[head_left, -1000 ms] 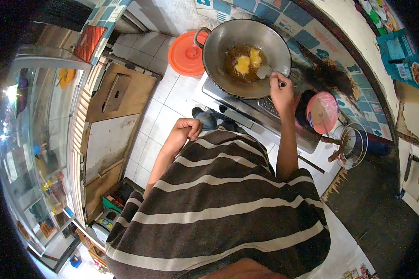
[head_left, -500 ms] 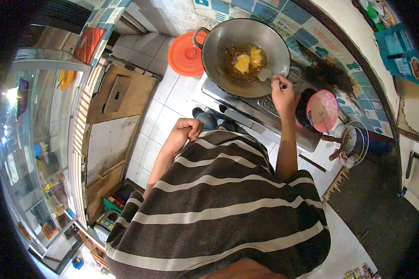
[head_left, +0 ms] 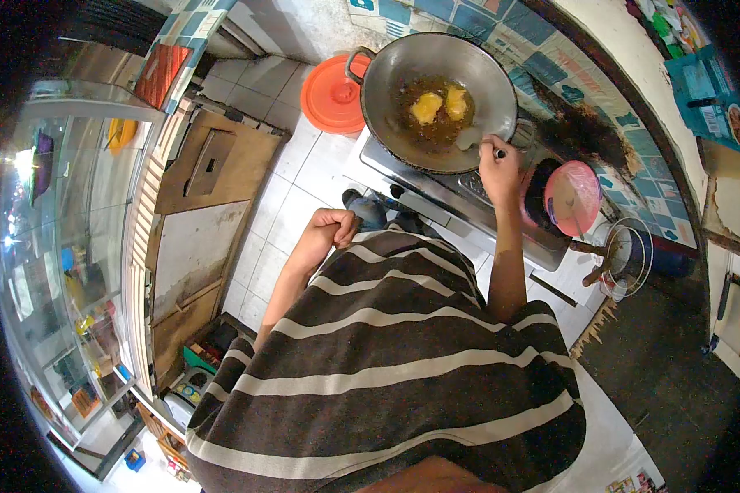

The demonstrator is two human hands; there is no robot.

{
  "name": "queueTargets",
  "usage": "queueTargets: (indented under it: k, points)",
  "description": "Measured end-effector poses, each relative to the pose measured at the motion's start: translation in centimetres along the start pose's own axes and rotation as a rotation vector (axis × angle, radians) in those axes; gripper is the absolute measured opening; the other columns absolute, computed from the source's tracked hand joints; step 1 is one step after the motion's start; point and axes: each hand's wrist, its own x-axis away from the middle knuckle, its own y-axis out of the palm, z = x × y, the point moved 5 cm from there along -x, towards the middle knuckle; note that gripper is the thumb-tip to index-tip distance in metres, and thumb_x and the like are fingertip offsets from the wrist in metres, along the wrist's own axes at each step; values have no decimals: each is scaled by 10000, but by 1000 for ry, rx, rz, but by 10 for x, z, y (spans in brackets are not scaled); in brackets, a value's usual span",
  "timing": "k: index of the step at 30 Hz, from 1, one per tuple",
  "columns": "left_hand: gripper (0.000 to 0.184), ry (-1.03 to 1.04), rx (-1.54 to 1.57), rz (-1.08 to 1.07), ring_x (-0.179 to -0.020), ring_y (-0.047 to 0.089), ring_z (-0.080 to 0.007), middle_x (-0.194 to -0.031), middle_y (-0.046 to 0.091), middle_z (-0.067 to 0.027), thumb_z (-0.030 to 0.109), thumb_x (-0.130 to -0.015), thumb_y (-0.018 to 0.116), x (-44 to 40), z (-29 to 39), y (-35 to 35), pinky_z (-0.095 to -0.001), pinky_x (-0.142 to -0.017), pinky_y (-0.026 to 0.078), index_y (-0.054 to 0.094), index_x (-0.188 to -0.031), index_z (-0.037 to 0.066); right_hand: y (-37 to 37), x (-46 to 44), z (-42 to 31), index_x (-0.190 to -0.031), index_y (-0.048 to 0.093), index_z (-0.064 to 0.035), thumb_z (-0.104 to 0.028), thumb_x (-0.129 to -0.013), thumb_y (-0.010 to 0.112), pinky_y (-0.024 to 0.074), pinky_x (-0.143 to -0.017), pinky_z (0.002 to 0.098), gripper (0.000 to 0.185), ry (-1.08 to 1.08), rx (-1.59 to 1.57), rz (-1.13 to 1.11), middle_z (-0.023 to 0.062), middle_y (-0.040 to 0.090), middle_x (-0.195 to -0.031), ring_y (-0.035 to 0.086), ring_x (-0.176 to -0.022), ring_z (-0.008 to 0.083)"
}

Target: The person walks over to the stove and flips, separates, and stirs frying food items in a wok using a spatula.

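My right hand (head_left: 499, 170) is closed around the handle of a spatula, over the near right rim of a large metal wok (head_left: 489, 78). The spatula's flat blade (head_left: 468, 138) dips into the oil (head_left: 432, 140) at the lower right. Two yellow pieces of frying food (head_left: 425, 108) lie side by side in the bubbling oil, slightly apart from the blade. My left hand (head_left: 330, 231) hangs at the hem of the striped shirt (head_left: 403, 329), fingers curled into a loose fist, with nothing visible in it.
The wok sits on a stove (head_left: 436, 191). Right of it stands a pink bowl (head_left: 573, 197) with a utensil in it, then a wire strainer (head_left: 629, 255) with a wooden handle. An orange lidded bucket (head_left: 330, 94) is on the floor behind left. A wooden cabinet (head_left: 197, 222) is at left.
The two yellow pieces sit a little farther apart in the oil. The spatula and both hands have hardly moved; the view has shifted slightly.
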Motion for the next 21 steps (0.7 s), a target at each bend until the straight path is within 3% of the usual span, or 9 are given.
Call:
queueTargets:
  k: [3,6,12,15,18,21]
  points:
    - [218,4,-12,-4,-520,317,-80,-539,364,6,-93,-671,370,-1,1,0,-227,-490,225,357,-534,77,3,0,2,-679,503,-18,-134,-907,468,291,-528,237,259,27,-157,-14,-39,413,-603,371,-576,58]
    - [215,7,-28,-9,-518,314,-78,-540,363,7,-90,-670,368,-2,3,1,-227,-489,223,358,-535,77,4,-1,16,-810,585,32,-170,-905,514,409,-611,276,234,115,-330,-44,41,528,-656,493,-647,108]
    - [211,-2,3,-6,-513,310,-77,-540,364,8,-85,-669,368,-2,0,-1,-227,-484,218,361,-536,80,5,-2,18,-748,563,-14,-190,-925,497,369,-552,257,258,14,-138,19,-25,483,-618,451,-583,79]
    - [211,5,-8,-11,-511,310,-77,-539,367,8,-85,-668,367,-3,-1,-2,-228,-482,217,362,-535,80,13,-6,32,-713,523,-56,-142,-913,456,290,-487,212,228,127,-340,-29,-19,463,-643,384,-547,50]
    - [212,5,-30,-3,-511,308,-77,-538,367,8,-86,-668,365,-1,0,-2,-228,-484,217,360,-534,79,9,0,21,-701,510,-67,-143,-910,446,284,-464,211,231,166,-488,16,-19,465,-634,389,-533,50]
    - [216,-6,3,-1,-512,305,-76,-539,365,9,-86,-674,368,-1,-2,-2,-226,-485,216,357,-533,78,9,0,23,-689,496,-64,-142,-897,451,282,-462,213,227,141,-444,73,-16,465,-632,389,-524,54]
